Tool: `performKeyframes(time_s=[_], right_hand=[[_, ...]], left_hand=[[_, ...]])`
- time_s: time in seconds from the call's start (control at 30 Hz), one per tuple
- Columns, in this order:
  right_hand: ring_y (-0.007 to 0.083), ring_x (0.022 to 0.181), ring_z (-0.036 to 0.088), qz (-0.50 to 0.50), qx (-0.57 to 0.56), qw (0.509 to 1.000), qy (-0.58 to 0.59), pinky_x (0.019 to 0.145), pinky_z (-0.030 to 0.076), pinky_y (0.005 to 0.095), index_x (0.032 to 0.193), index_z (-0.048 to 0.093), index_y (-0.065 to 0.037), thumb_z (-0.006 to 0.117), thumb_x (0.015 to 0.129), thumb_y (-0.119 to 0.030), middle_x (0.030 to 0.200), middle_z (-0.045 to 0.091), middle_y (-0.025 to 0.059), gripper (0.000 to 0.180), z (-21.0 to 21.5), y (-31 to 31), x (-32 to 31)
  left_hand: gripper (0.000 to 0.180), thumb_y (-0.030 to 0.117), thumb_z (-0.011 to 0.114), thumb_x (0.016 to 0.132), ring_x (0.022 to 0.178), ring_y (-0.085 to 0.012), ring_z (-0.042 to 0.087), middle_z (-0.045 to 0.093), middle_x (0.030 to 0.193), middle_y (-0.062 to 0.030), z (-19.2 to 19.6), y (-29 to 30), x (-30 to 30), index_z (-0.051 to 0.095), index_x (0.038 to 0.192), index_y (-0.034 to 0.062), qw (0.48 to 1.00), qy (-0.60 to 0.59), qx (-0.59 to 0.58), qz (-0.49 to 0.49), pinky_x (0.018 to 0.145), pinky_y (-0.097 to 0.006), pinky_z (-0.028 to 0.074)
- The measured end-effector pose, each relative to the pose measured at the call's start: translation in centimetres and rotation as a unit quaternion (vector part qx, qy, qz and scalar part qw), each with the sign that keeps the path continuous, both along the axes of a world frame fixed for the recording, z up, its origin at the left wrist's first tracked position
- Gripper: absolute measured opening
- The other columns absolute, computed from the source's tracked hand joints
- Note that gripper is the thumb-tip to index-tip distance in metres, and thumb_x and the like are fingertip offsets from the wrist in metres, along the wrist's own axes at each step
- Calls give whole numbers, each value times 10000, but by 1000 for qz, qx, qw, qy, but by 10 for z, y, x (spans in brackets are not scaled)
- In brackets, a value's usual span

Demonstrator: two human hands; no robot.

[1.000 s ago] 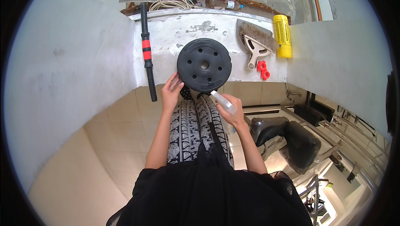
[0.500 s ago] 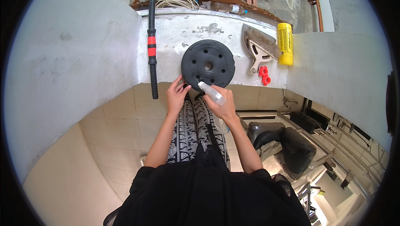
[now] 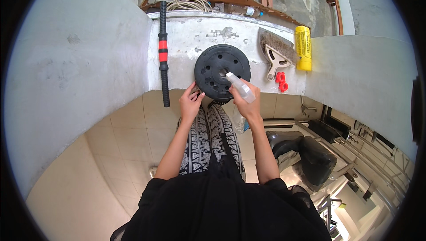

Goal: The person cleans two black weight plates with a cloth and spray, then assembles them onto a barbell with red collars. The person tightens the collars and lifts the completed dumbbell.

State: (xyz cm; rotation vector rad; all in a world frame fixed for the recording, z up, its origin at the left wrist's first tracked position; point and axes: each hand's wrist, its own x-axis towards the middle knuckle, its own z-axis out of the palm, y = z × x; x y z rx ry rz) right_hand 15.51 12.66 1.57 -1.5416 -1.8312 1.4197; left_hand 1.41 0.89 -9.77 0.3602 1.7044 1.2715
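A round black weight plate [image 3: 213, 83] with several holes lies flat on the whitish ledge [image 3: 177, 79], its near rim reaching past the ledge's front edge. Against its near left rim rest the spread fingertips of my left hand [image 3: 191, 103], thumb apart from the fingers. My right hand [image 3: 247, 108] is closed round the neck of a spray bottle [image 3: 242, 91]. The bottle's translucent white head tilts over the plate, nozzle close to the centre hole; its clear body hangs partly hidden below my hand.
Left of the plate lies a black threaded dumbbell bar [image 3: 163, 57] with red grip bands. To the right are a brush and dustpan [image 3: 277, 57], red collar nuts [image 3: 281, 82] and a yellow tube [image 3: 303, 48]. Coiled cable [image 3: 188, 2] sits behind the ledge; a black padded seat [image 3: 313, 159] stands lower right.
My right hand has moved the spray bottle right and slightly forward, its nozzle shifting from the plate's near edge toward the centre. My left hand stays at the rim.
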Motion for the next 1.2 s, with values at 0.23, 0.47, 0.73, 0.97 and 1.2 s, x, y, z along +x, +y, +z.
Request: performKeyframes(time_s=[0.23,0.47,0.73,0.97,1.2], right_hand=[[94,434,511,-119,-28,991,61,421,407,238,782,616,20,593,756,-97,559,553,37,122,-7,1,31],[92,460,516,-178,-64,982,21,429,419,240,792,621,34,595,748,-114,588,567,40,156,-5,-22,67],[135,499,549,-3,-73,996,-54,454,426,256,758,608,15,569,742,-89,644,603,72,112,-9,-66,78],[337,601,580,46,-40,998,-12,550,436,378,740,600,-9,630,684,-179,639,577,173,182,13,-49,13],[295,513,559,-40,13,998,52,486,413,334,718,589,-7,632,699,-143,571,541,162,143,4,-15,-7]], left_hand=[[550,6,670,750,1036,-273,576,560,1159,-173,0,0,0,455,1256,-2,1000,-13,-6,-1,868,-354,470],[554,5,670,752,1037,-254,576,560,1158,-162,2,0,0,449,1260,2,1000,-6,-2,-1,871,-351,463],[552,9,661,769,1006,-226,575,510,1202,-150,4,0,-2,416,1258,-60,1000,-18,10,-11,841,-286,485],[552,22,675,763,1000,-223,585,538,1180,-157,6,0,-4,429,1251,-57,1000,10,2,-20,847,-307,483],[556,36,677,765,1014,-237,577,529,1190,-159,6,1,-3,426,1252,-57,1000,13,-2,-27,860,-315,478]])
